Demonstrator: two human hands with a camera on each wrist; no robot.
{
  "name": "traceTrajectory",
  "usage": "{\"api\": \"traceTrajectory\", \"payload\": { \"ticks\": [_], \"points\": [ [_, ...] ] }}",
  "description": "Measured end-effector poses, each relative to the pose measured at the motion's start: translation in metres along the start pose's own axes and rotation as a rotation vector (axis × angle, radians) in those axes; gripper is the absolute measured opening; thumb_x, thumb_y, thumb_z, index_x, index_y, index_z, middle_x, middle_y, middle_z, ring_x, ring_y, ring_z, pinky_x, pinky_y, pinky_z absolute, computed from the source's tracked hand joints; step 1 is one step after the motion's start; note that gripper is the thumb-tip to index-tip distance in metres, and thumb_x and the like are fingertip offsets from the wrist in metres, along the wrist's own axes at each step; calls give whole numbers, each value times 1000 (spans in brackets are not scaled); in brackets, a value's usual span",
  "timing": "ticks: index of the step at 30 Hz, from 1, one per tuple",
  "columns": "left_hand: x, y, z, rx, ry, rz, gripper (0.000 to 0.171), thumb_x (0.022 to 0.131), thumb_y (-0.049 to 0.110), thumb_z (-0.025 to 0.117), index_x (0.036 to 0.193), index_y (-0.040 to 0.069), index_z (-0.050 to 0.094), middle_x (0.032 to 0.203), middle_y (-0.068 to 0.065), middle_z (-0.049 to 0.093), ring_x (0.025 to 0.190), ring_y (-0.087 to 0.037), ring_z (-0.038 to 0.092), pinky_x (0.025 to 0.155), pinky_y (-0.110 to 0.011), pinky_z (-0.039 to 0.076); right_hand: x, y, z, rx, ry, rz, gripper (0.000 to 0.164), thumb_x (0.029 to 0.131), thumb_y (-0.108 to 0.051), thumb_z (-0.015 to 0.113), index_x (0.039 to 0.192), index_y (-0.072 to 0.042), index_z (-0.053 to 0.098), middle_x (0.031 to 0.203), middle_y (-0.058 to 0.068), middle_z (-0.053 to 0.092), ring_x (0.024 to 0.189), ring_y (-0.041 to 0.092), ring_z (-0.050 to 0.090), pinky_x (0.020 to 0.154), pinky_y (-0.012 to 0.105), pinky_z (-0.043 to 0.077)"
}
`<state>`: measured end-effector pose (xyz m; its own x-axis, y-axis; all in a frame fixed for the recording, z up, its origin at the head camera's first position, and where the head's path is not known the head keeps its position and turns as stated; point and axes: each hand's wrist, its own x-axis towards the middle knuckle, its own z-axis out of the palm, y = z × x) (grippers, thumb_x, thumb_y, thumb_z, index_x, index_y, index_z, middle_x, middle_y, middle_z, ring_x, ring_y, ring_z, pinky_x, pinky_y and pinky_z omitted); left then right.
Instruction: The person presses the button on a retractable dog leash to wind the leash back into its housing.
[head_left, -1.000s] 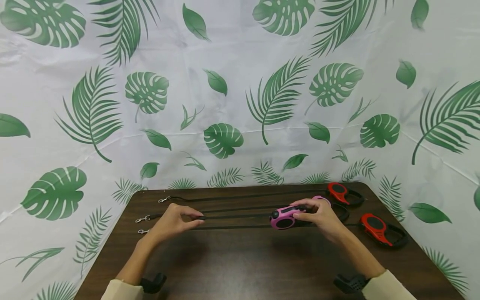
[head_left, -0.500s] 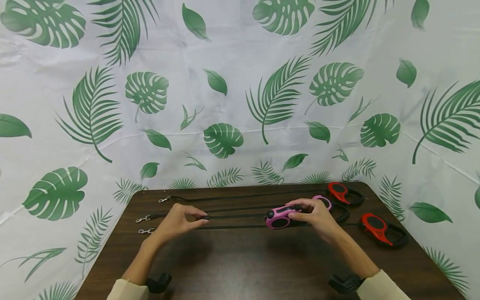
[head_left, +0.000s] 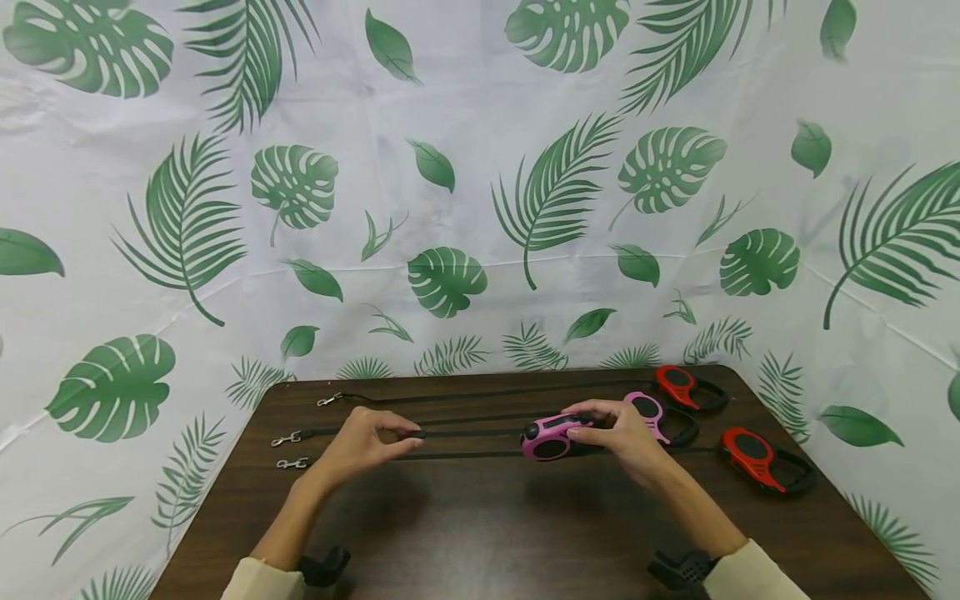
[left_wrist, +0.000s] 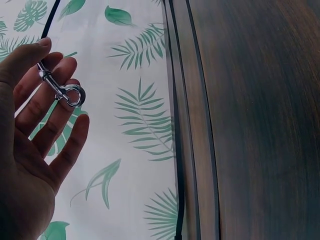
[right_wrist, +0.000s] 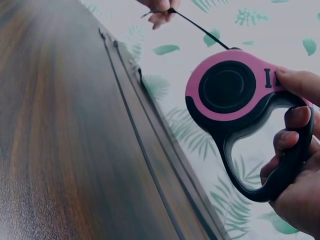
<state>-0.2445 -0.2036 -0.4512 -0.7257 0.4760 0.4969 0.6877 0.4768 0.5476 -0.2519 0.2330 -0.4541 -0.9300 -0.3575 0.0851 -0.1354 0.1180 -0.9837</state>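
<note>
My right hand (head_left: 628,435) grips a pink and black retractable dog leash (head_left: 549,438), held up over the table. In the right wrist view, fingers curl through its black loop handle (right_wrist: 285,175) and the thumb lies on the pink casing (right_wrist: 222,117) near the buttons. A taut black cord (head_left: 474,432) runs from the casing to my left hand (head_left: 358,446). Thumb and forefinger of that hand pinch the strap just behind a silver snap hook (left_wrist: 62,91); the other fingers are spread behind the hook.
A second pink leash (head_left: 647,407) and two red leashes, one at the back (head_left: 677,385) and one nearer (head_left: 750,454), lie on the right of the brown table (head_left: 480,533). Their cords stretch left to silver hooks (head_left: 285,438). A leaf-print sheet (head_left: 480,208) hangs behind.
My hands have drawn closer: the left moved slightly right, the right moved left with the pink leash. The cord between them is shorter. The leashes on the table have stayed put.
</note>
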Motion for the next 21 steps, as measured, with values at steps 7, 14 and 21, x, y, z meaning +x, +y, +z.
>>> {"api": "traceTrajectory", "payload": {
  "ticks": [7, 14, 21],
  "points": [
    [2, 1, 1, -3, 13, 15, 13, 86, 10, 88, 98, 11, 84, 84, 7, 79, 74, -1, 67, 68, -27, 58, 2, -2, 6, 2, 11, 11, 36, 91, -14, 84, 124, -3, 75, 110, 9, 78, 97, 23, 71, 86, 41, 61],
    [6, 4, 3, -22, 15, 34, 13, 87, 10, 87, 99, 8, 84, 84, 7, 78, 74, -2, 68, 68, -41, 62, 4, -3, 9, -6, 22, 8, 35, 91, -15, 85, 123, -3, 75, 109, 11, 77, 95, 24, 69, 85, 44, 61],
    [9, 9, 5, -28, 18, 32, 13, 86, 9, 87, 99, 9, 84, 86, 5, 79, 76, -2, 68, 68, -41, 62, 4, -3, 12, -7, 8, -2, 33, 92, -15, 83, 122, -5, 76, 111, 11, 78, 96, 26, 69, 85, 39, 61]
  ]
}}
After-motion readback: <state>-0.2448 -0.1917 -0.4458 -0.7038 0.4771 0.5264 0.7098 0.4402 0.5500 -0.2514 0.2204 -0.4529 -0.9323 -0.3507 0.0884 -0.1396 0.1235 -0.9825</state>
